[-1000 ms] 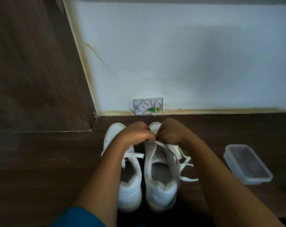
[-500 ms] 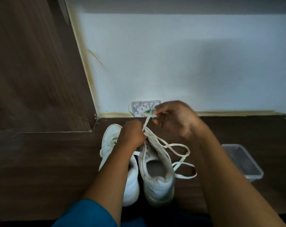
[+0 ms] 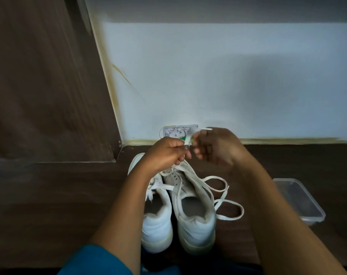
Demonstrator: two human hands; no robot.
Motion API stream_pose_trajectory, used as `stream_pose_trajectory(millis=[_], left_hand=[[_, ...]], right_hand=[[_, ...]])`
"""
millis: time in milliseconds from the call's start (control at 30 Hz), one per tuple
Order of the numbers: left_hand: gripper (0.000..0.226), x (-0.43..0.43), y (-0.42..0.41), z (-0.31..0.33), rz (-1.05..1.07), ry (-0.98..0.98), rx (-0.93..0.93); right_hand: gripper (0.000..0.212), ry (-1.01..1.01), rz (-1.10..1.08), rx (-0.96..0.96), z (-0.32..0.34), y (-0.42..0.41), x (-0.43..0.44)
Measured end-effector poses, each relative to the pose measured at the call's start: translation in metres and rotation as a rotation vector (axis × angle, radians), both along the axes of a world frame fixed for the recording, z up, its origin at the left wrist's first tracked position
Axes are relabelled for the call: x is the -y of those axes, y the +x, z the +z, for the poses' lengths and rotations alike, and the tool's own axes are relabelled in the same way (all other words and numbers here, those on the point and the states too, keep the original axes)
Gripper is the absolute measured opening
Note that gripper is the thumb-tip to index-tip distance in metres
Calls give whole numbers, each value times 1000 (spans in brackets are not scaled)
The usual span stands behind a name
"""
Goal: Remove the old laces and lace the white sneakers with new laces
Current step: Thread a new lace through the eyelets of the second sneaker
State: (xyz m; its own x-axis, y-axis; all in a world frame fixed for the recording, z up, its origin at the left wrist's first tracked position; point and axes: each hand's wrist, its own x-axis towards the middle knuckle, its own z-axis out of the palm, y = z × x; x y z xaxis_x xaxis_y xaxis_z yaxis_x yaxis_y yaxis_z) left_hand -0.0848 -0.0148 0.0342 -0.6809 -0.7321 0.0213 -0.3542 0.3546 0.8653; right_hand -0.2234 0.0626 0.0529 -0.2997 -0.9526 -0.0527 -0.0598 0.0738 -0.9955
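Dark wood floor against a pale wall, with a brown wood panel rising at the left. Two white sneakers side by side on the floor, heels toward the camera: left sneaker with laces crossed over its tongue, right sneaker with some eyelets bare. From the right sneaker, lace spilling in loose loops onto the floor at its right. Over the toes of both sneakers, left hand, fingers curled, pinching that lace. Just beside it, right hand, raised before a small white wall box, blurred, apparently pinching the lace end between thumb and fingertips. Well to the right on the floor, clear plastic container. At the bottom edge, blue fabric beneath the left forearm.
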Motion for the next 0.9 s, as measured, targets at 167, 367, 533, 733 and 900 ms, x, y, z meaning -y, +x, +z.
stream_pose_trajectory(millis=[167,367,533,733,900], left_hand=[[28,3,-1,0,-18,25,-68],[26,16,2,-14,124,49,-104],[18,24,7,-29,-22,-182,280],[13,29,2,-31,-74,-117,305],[26,30,1,-32,-110,-76,410]], right_hand=[[37,-16,144,-645,-32,16,7],[26,-121,-35,-190,-41,16,22],[11,-224,-68,-255,-40,16,25],[10,-193,22,-235,-42,7,21],[20,133,197,-587,-30,-13,7]])
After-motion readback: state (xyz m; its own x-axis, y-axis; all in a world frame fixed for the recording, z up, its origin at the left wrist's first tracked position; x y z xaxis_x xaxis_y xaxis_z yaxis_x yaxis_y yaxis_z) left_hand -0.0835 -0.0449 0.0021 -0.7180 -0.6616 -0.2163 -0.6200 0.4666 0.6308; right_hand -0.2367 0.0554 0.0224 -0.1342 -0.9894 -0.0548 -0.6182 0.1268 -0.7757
